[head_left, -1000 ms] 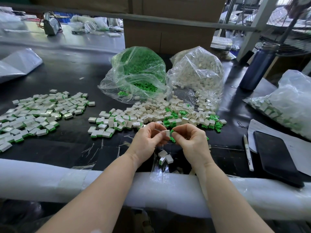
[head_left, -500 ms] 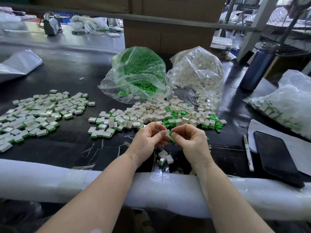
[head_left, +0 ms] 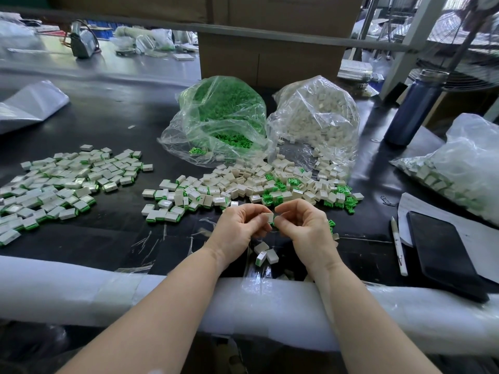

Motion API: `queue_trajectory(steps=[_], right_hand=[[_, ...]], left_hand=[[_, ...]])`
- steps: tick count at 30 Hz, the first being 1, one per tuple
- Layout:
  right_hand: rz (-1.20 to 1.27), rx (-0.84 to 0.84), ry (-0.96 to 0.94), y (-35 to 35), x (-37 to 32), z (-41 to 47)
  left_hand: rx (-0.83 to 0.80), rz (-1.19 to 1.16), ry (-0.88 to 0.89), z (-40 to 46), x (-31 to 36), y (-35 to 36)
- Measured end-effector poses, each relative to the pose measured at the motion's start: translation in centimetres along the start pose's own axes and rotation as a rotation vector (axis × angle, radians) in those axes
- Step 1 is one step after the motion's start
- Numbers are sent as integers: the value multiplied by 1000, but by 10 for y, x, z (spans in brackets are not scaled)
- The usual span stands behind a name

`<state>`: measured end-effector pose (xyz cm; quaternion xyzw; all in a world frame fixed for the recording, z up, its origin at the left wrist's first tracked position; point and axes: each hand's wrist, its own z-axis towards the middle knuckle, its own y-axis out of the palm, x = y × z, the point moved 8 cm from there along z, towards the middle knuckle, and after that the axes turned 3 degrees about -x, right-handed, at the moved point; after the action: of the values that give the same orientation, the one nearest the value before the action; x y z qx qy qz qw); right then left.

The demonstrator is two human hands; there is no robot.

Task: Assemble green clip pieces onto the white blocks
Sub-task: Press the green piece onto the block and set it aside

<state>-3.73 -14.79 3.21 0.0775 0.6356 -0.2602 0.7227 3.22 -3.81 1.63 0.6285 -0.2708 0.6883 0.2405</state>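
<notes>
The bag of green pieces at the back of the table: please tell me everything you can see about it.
The bag of green pieces is thin, clear, crumpled plastic, heaped with small bright green clips. It slumps on the black table, its mouth open toward the person, and a few clips lie at the opening. Its right side presses against the bag of white blocks. A cardboard box stands behind it. No hand touches it.

Black worktable [head_left: 113, 122], cardboard box [head_left: 270, 58], daylight
</notes>
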Motion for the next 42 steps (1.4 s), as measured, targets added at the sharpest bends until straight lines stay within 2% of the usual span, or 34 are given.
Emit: queue_trajectory(steps=[18,23,29,42], right_hand=[[138,-142,145,7,12,-2],[178,-96,138,4,14,0],[28,-64,112,7,12,2],[-57,-191,202,14,13,1]], left_hand=[[-52,123,-28,-3,-3,2],[-13,77,14,-4,2,0],[69,13,40,-4,5,-7],[6,196,13,-6,5,-1]])
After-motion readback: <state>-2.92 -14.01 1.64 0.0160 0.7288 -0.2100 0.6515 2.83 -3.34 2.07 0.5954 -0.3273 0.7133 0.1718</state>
